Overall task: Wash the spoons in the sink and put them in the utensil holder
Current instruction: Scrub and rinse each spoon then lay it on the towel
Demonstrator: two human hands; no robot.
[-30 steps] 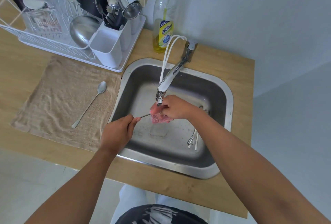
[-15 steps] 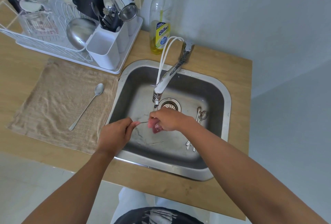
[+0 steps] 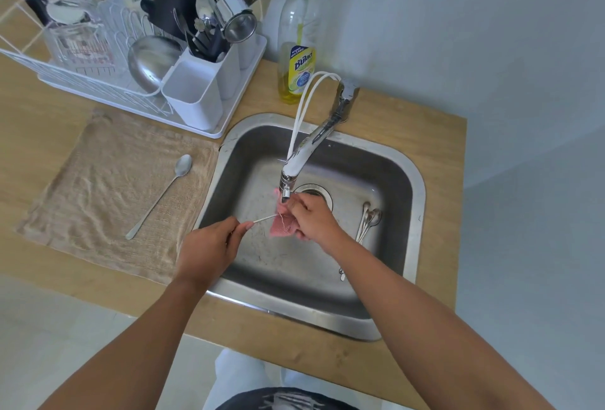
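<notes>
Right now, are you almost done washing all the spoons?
Not yet. One spoon already lies on the brown towel, maybe washed. The left hand pinches a spoon handle while the right hand rubs it with a pink cloth under the faucet. Several spoons wait in the sink; then all go in the utensil holder.

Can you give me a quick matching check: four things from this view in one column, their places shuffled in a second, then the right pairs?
Things:
1. spoon being scrubbed
2. lone spoon
3. spoon bundle
4. soap bottle

Places:
A. on the counter behind the sink, by the wall
B. lying on the sink floor, right side
C. lying on the beige towel, left of the sink
D. held by its handle in the left hand, its bowl wrapped in the pink cloth that the right hand grips

Pairs: 1-D, 2-C, 3-B, 4-A
</notes>
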